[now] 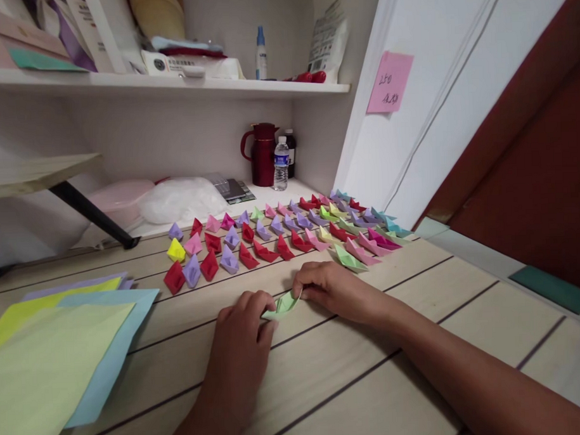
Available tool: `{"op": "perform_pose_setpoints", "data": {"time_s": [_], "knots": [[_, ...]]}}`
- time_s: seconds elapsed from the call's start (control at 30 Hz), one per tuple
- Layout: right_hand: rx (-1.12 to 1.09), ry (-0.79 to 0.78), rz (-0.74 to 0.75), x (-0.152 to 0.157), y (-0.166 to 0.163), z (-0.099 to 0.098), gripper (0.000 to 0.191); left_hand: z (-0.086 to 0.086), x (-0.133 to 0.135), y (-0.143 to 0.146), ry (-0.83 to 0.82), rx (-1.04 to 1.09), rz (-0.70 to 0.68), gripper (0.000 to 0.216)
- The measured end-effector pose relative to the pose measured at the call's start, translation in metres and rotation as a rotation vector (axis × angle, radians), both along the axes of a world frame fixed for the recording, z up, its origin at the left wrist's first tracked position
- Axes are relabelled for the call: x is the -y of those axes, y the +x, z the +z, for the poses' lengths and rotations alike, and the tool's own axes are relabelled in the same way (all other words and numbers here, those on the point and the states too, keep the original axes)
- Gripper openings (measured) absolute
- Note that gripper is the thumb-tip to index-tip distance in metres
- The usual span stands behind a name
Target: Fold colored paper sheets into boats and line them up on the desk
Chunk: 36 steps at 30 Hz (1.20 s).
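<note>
A light green folded paper boat (pixel 285 304) is held low over the wooden table between both hands. My left hand (pixel 244 330) pinches its left end between thumb and fingers. At the opposite end, the fingertips of my right hand (pixel 328 289) grip the other tip. Just beyond the hands stand rows of small paper boats in red, purple, pink, green, yellow and blue; a red boat (pixel 285 247) and another light green boat (pixel 349 258) are among those nearest.
Sheets of coloured paper (pixel 61 352) lie at the left. A black table leg bracket (pixel 92 215) slants behind them. On the white ledge at the back are a plastic bag (pixel 182 200), a red jug (pixel 264 155) and a water bottle (pixel 281 164). A pink note (pixel 390 82) sticks to the wall.
</note>
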State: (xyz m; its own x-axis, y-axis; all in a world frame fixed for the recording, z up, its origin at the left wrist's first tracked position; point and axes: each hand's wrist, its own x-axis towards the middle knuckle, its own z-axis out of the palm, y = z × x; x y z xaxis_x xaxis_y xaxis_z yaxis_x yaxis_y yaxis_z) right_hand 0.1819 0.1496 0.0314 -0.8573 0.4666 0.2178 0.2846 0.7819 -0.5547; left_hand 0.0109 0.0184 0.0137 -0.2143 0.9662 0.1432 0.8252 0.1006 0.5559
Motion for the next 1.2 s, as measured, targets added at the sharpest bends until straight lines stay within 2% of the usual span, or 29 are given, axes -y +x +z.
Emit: {"op": "perform_pose_setpoints", "data": {"time_s": [0.23,0.4,0.6,0.77,0.93,1.2], "knots": [[-0.043,-0.016,0.018,-0.003,0.0,-0.006,0.02,0.003,0.002,-0.001,-0.016,-0.062,-0.007,0.013],[-0.075,-0.002,0.045,0.002,-0.001,-0.004,0.02,0.008,0.004,0.0,-0.035,-0.257,-0.108,0.025],[-0.066,0.007,0.053,0.006,-0.003,-0.002,0.02,0.013,0.006,0.004,-0.095,-0.433,-0.132,0.03],[-0.07,-0.019,0.023,0.008,-0.001,0.001,0.023,0.012,0.007,0.003,-0.097,-0.405,-0.118,0.028],[-0.125,-0.173,0.144,0.013,0.0,0.008,0.043,0.009,0.007,0.002,-0.11,-0.414,-0.117,0.025],[-0.19,-0.106,0.132,0.015,-0.004,0.001,0.029,0.009,0.007,0.005,-0.049,-0.387,-0.124,0.028]]}}
